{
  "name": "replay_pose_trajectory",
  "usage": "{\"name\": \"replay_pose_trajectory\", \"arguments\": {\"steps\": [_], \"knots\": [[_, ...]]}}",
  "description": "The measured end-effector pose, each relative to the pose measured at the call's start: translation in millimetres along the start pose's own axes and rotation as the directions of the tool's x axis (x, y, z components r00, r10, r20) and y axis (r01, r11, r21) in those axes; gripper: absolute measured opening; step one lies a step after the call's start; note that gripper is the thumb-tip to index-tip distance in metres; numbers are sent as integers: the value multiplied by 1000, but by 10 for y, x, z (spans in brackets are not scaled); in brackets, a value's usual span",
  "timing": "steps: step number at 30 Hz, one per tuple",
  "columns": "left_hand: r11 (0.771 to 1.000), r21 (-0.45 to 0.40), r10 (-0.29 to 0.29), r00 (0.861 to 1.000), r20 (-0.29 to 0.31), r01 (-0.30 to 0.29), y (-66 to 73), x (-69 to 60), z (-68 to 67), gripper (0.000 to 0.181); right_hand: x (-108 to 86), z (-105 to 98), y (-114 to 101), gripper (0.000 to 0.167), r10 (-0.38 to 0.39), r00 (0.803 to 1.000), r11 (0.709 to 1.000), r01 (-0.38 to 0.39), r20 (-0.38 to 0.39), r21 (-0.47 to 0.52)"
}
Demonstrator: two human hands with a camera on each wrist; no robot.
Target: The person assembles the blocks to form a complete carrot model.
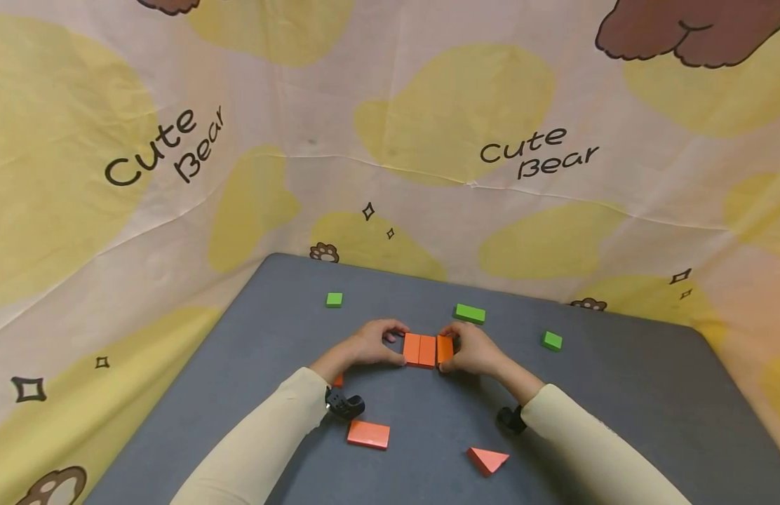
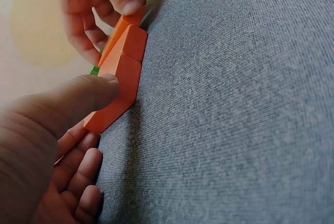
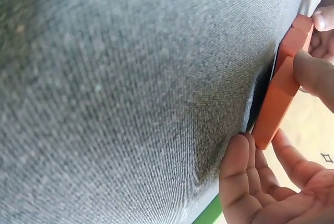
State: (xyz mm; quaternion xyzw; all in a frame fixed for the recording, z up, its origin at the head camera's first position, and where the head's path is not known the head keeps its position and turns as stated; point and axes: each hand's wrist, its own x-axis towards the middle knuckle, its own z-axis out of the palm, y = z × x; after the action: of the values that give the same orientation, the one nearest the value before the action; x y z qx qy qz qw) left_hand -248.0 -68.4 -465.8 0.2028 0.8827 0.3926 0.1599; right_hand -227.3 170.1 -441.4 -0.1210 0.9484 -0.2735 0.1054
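Two flat orange blocks (image 1: 419,349) lie side by side, long edges together, on the dark grey table. My left hand (image 1: 374,342) holds the left one of the pair, its thumb at the near end and fingers at the far end. Just right of the pair, my right hand (image 1: 475,347) pinches a third orange block (image 1: 445,347) between thumb and fingers. This block is tilted, with one side raised off the cloth surface, as the right wrist view shows beneath the block (image 3: 276,101). A dark gap separates its near end from the pair.
Behind the hands are a long green block (image 1: 470,313) and two small green blocks (image 1: 334,300) (image 1: 552,341). Closer in lie a red-orange rectangular block (image 1: 368,435) and a triangular block (image 1: 487,461). An orange piece (image 1: 338,381) is partly hidden by the left wrist. Printed fabric (image 1: 421,140) hangs behind.
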Motion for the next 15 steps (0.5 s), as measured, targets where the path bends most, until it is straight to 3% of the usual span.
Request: {"name": "replay_pose_trajectory", "arguments": {"steps": [7,15], "knots": [[1000,-7,-23,1000,0,23,18,-7,1,55,3,36,-17,57,30,1000,999,-30,-1,-15],[1000,0,-23,1000,0,23,24,-3,4,56,3,34,-22,57,7,1000,1000,-7,2,-29]]}}
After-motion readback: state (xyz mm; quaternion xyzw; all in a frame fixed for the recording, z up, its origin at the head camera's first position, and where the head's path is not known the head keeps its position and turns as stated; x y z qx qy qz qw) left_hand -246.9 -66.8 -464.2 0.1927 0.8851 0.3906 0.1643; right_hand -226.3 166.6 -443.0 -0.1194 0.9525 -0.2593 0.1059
